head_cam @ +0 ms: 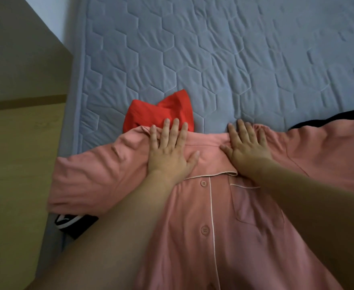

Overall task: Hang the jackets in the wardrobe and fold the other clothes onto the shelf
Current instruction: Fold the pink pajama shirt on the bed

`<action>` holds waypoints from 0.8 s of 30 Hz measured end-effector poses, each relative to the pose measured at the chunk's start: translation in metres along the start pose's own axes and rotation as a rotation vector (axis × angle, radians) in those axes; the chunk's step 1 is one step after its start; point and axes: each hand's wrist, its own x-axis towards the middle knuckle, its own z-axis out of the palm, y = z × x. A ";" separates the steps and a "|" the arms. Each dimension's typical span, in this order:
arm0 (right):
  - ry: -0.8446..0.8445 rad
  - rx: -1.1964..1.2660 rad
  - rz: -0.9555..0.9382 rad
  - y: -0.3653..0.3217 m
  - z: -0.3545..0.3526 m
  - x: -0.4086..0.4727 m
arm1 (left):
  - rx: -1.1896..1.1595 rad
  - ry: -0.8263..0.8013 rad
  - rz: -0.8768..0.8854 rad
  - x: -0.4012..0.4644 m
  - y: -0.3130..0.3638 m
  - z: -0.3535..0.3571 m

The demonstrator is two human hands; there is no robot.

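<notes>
Shirt: pink shirt, white piping, buttons, chest pocket; spread front-up on the bed, filling the lower centre of the frame, sleeves out to left and right.
Left hand: flat on the collar area, left of centre; grip wide, fingers straight, pressing the cloth, fingertips reaching the red garment.
Right hand: flat on the collar's right side; grip wide, fingers spread, holding nothing.
Red garment: bunched just above the collar, partly under it.
Black cloth: lower left, under the sleeve, white stripes.
Writing: none readable.
</notes>
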 end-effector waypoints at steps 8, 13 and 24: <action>0.061 -0.025 -0.132 -0.103 -0.075 -0.027 | -0.319 0.126 -0.247 -0.068 -0.080 -0.034; 0.122 -0.071 -0.491 -0.198 -0.093 -0.042 | -0.574 -0.029 -1.128 -0.161 -0.198 -0.013; -0.110 0.100 -0.423 -0.380 -0.056 -0.018 | -2.045 -0.176 -1.372 -0.171 -0.269 0.027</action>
